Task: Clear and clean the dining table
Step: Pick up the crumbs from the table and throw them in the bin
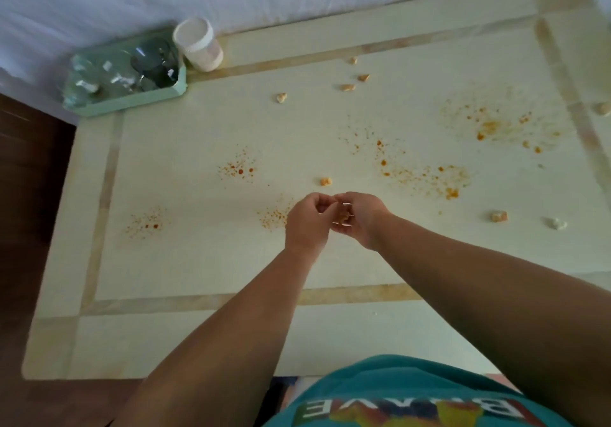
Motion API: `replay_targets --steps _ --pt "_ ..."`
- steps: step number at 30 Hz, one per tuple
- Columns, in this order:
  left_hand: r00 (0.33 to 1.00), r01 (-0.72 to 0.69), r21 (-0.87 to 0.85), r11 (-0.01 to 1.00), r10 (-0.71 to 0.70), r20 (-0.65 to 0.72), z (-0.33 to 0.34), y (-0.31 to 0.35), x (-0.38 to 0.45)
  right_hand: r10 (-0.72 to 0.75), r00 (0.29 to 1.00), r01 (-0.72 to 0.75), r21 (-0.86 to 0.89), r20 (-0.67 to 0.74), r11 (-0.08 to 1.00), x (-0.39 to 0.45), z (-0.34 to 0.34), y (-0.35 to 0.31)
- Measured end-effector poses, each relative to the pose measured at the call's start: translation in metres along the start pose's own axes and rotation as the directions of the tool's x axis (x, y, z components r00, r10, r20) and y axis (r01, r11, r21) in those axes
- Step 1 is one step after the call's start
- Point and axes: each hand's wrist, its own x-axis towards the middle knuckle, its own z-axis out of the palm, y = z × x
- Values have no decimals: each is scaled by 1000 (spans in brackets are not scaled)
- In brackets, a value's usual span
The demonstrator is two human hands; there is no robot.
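Picking-up step, wiping not begun. Right hand point(358, 218) cupped, holding small orange-brown food bits point(344, 216); left hand point(307, 218) pinched narrow, touching it. Next likely: grab nearest orange crumb chunk point(326, 181) on pale cream dining table point(198, 261), just beyond hands.

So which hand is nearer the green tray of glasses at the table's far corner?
Left. The left hand sits on the tray's side, though well short of it; the right hand, touching the left, is just beyond it.
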Motion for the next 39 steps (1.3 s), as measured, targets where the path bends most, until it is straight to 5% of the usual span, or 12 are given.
replay_targets --steps 6,12,22,32,39 --pt "998 -21 20 1000 22 -58 -1 -2 12 -19 1000 19 4 -14 1000 5 -7 -6" --pt "989 -96 224 970 118 -86 -8 -5 33 -32 999 33 43 -8 999 9 -9 -9" --pt "980 -193 559 806 191 63 -4 5 73 -14 999 20 126 -53 992 16 -9 -17" --pt "960 -277 676 683 229 162 1 4 89 -13 995 29 157 -99 987 30 -4 -20" --pt "988 -156 571 806 118 104 0 6 93 -6 995 24 175 -103 984 39 5 -22"
